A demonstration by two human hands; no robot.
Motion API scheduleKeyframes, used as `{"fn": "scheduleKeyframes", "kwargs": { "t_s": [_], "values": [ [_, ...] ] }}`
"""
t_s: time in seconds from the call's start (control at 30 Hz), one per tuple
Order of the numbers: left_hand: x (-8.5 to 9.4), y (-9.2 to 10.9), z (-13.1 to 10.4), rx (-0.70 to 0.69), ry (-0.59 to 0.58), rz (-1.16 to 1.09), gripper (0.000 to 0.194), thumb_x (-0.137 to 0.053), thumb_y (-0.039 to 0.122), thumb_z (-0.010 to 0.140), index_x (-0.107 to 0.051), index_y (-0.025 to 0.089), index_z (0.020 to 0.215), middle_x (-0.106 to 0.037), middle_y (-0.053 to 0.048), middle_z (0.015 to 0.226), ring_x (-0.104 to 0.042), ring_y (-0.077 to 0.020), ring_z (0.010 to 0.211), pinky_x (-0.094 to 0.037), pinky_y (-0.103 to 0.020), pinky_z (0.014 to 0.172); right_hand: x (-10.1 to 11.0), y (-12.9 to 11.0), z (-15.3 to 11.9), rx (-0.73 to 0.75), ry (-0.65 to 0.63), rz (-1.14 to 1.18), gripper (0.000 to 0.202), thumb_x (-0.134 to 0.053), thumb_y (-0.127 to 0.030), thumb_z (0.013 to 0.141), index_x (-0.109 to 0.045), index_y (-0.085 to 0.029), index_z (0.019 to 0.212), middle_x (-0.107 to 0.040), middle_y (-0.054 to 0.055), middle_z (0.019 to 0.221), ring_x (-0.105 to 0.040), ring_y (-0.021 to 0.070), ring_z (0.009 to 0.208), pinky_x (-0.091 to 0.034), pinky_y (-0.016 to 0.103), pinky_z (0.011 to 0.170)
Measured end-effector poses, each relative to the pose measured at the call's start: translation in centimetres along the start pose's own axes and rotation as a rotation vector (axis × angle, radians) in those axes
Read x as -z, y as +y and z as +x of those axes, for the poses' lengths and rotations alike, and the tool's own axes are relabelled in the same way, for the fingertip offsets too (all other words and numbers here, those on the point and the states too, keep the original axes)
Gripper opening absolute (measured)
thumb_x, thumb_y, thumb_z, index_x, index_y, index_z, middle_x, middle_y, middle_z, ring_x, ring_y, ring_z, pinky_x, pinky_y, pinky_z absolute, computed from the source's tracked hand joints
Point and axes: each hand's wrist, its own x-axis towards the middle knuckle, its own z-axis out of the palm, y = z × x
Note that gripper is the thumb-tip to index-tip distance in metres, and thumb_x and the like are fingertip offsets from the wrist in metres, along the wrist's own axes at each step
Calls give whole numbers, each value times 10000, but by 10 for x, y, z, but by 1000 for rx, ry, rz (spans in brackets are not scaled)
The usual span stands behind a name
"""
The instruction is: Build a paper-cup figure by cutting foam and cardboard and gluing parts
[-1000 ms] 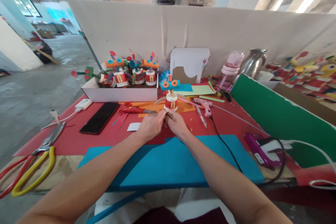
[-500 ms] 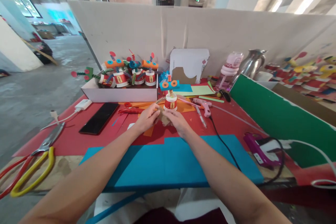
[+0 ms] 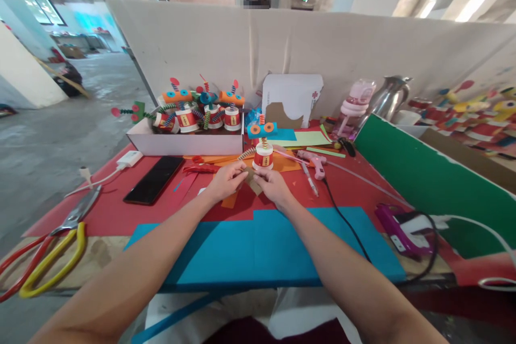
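Between my two hands is a small piece of brown cardboard (image 3: pixel 253 183). My left hand (image 3: pixel 228 180) pinches its left side, and my right hand (image 3: pixel 272 184) pinches the right side. Just beyond my fingers stands a paper-cup figure (image 3: pixel 264 156) in red and white, upright, with a blue tube head (image 3: pixel 262 129) bearing orange round eyes on a coiled paper neck. A pale coiled paper strip (image 3: pixel 247 153) reaches out from its left side. Orange paper (image 3: pixel 290 164) lies under and around the figure.
A white box (image 3: pixel 185 144) with several similar figures stands at back left. A phone (image 3: pixel 153 180) and large scissors (image 3: pixel 72 220) lie left. To the right are a pink glue gun (image 3: pixel 315 162), a pen (image 3: pixel 310 181), a purple power strip (image 3: pixel 403 231) and a green-sided box (image 3: pixel 431 188).
The brown cardboard has turned in my fingers and now shows a flatter face. Both hands stay close together in front of the cup figure, which has not moved.
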Motion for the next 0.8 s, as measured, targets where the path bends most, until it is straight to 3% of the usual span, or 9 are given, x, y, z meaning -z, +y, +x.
{"fn": "scheduleKeyframes", "kwargs": {
  "t_s": [0.1,0.2,0.3,0.47,0.63,0.8],
  "values": [
    [-2,5,-3,-99,46,137,148,-429,313,877,-433,197,786,-508,33,631,-467,-104,524,-343,-218,512,0,1,-2,16,65,-73,140,-556,-258,736,-673,-195,692,-603,-7,625,-515,155,618,-369,256,584],
    [-6,15,-10,-199,75,430,131,-417,273,887,-442,203,779,-506,18,630,-479,-129,560,-333,-242,558,-1,3,-5,-3,95,-47,159,-563,-297,739,-685,-203,699,-616,-4,611,-531,163,608,-380,261,573],
    [-10,21,-13,-216,72,597,131,-397,258,900,-472,204,807,-526,2,635,-496,-148,570,-326,-254,567,-1,4,-5,-32,99,-5,166,-563,-298,747,-694,-198,726,-628,-1,610,-543,166,594,-401,270,573],
    [-6,14,-8,-164,168,323,164,-404,309,909,-512,188,887,-571,9,699,-525,-134,614,-387,-233,604,-1,-2,-3,5,48,109,132,-569,-225,753,-679,-192,818,-671,9,736,-599,167,685,-463,291,674],
    [-3,4,-4,-133,91,175,162,-441,320,894,-516,181,861,-585,22,677,-536,-128,612,-414,-235,616,-2,-4,-5,-148,-126,295,180,-568,-147,751,-636,-169,916,-641,-9,653,-605,131,580,-505,270,625],
    [-4,6,-4,-121,62,127,150,-454,311,887,-515,182,841,-588,29,654,-538,-119,588,-402,-223,585,-1,-5,-4,-192,-132,321,103,-541,-139,796,-625,-154,853,-653,-5,642,-628,129,570,-528,258,601]
  ]
}}
